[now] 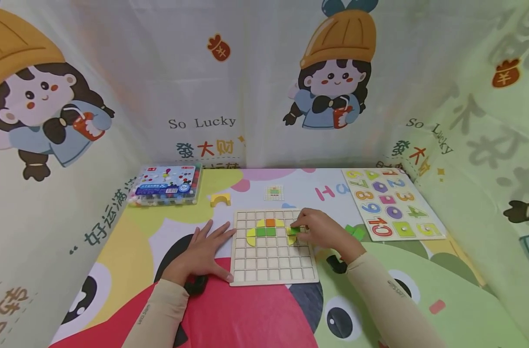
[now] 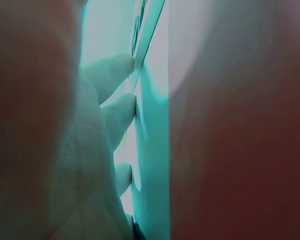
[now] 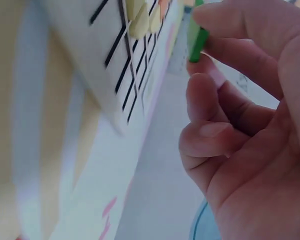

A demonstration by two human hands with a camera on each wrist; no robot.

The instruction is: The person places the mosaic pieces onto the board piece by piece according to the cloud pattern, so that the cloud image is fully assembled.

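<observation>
Right hand (image 1: 321,231) pinches green piece (image 3: 196,40) over grid board (image 1: 273,263).

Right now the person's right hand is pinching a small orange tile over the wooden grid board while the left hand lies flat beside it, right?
Not quite: the tile pinched by the right hand is green, not orange, as the right wrist view shows plainly. The rest holds: it is over the wooden grid board, and the left hand lies flat beside that board.
</observation>
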